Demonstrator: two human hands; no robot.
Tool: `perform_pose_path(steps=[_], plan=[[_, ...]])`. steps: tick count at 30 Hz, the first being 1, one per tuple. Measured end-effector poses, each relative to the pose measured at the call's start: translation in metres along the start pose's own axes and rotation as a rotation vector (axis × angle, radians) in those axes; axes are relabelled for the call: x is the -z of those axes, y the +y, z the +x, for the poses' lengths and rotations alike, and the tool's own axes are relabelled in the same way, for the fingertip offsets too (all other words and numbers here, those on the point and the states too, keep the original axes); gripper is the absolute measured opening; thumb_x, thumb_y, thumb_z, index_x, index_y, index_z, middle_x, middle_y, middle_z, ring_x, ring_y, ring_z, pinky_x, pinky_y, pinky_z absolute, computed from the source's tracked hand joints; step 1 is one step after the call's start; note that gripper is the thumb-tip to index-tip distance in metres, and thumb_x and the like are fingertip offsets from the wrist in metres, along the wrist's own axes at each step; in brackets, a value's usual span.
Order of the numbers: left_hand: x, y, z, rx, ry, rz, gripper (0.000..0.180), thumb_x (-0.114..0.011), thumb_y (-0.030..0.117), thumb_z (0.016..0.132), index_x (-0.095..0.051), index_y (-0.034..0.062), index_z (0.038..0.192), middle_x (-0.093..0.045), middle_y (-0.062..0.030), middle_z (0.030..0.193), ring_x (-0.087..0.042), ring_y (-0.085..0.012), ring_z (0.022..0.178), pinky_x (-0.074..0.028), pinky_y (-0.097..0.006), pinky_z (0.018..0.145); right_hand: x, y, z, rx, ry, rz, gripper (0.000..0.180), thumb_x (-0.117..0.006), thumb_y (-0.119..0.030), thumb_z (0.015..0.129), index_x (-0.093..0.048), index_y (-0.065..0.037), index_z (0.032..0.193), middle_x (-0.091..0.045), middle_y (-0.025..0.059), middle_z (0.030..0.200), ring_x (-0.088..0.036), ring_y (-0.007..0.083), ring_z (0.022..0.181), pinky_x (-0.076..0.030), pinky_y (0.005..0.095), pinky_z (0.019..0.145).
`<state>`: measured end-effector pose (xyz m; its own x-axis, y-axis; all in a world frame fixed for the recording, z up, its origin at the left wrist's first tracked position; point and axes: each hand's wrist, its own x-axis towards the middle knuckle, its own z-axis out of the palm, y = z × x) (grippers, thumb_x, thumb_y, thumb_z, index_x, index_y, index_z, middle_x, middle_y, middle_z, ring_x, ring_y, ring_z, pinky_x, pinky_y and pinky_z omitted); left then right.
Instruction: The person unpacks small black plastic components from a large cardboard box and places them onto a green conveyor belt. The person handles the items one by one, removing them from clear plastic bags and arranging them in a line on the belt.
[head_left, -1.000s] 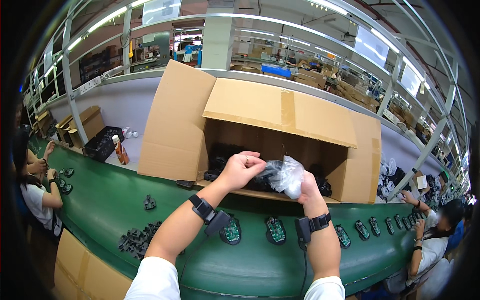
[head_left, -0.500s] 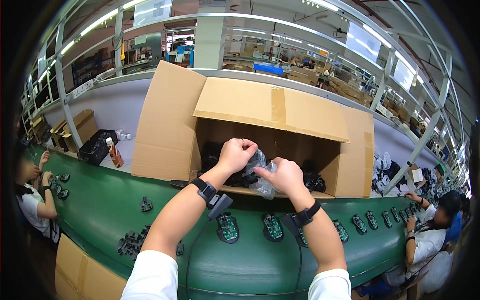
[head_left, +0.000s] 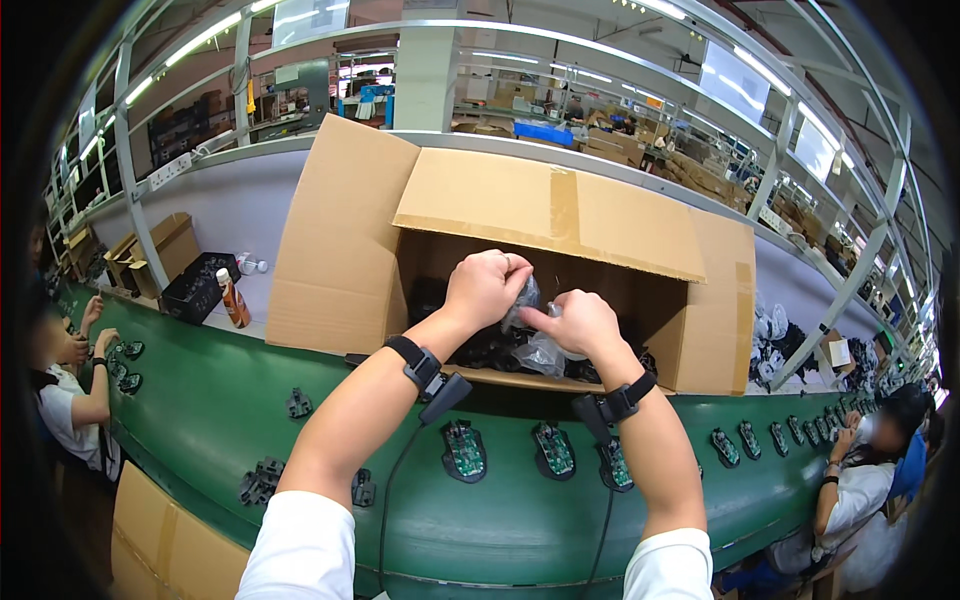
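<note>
Left hand: the left hand [head_left: 487,288] is closed into a fist around the top of a clear plastic bag [head_left: 533,330], in front of the open mouth of the box.
Right hand: the right hand [head_left: 580,322] is partly curled, thumb and fingers pinching the same bag from the right; the two hands are almost touching.
Bag: crumpled, see-through, held up between both hands just above the box's near edge; what is inside it cannot be told.
Box: a large cardboard box [head_left: 345,250] lies on its side at the far edge of the belt, flaps spread open, dark parts piled inside.
Belt: a green belt [head_left: 220,410] curves from left to right below the hands.
Boards: three green circuit boards in dark shells [head_left: 553,450] sit in a row on the belt near the wrists; more lie further right.
Wrists: each wrist wears a black strap [head_left: 412,362] with a cable.
Others: a person [head_left: 70,400] sits at the left, another [head_left: 870,470] at the right, both at the belt.
Bottle: an orange bottle [head_left: 233,299] stands left of the box.
</note>
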<state>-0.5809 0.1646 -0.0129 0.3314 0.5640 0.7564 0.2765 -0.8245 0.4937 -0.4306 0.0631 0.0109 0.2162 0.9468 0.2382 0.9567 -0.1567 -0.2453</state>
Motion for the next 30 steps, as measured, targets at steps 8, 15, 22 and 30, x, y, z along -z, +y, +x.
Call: perform_pose_path(steps=[8,15,22,30], plan=[[0.013,-0.018,0.003,-0.062,-0.103,-0.028,0.014,-0.068,0.015,0.086,-0.073,0.0041,0.092,-0.069,-0.0146,0.082,-0.068,-0.0271,0.076,-0.054,-0.034,0.07,-0.008,-0.008,0.002,0.019,0.137,-0.056,0.051,-0.073,-0.052,0.076,-0.07,-0.002,0.089,-0.071,0.0196,0.083,-0.07,0.0363,0.082,-0.056,0.046,0.074],[0.026,-0.028,0.004,-0.261,-0.207,-0.133,0.01,-0.068,0.009,0.087,-0.072,0.0048,0.094,-0.069,-0.0119,0.085,-0.067,-0.0248,0.078,-0.053,-0.031,0.071,-0.024,0.019,0.017,0.239,0.403,0.043,0.036,-0.071,-0.033,0.081,-0.066,-0.01,0.109,-0.071,0.0172,0.091,-0.069,0.0354,0.085,-0.056,0.0462,0.074],[0.023,-0.03,-0.001,-0.244,0.0,0.224,0.011,-0.07,0.021,0.084,-0.075,0.0136,0.09,-0.068,-0.0073,0.085,-0.067,-0.0285,0.08,-0.055,-0.037,0.071,-0.01,0.003,0.017,0.201,0.34,-0.21,0.018,-0.073,-0.03,0.079,-0.075,-0.012,0.08,-0.069,0.0123,0.083,-0.067,0.032,0.081,-0.054,0.044,0.071],[0.016,-0.03,-0.005,-0.236,0.026,0.378,0.013,-0.066,0.025,0.086,-0.074,0.0158,0.089,-0.067,-0.0062,0.081,-0.066,-0.0274,0.08,-0.055,-0.038,0.068,0.004,-0.003,0.019,0.357,0.481,-0.248,0.019,-0.068,-0.027,0.083,-0.073,-0.01,0.079,-0.066,0.0116,0.076,-0.066,0.0318,0.079,-0.053,0.0433,0.068]])
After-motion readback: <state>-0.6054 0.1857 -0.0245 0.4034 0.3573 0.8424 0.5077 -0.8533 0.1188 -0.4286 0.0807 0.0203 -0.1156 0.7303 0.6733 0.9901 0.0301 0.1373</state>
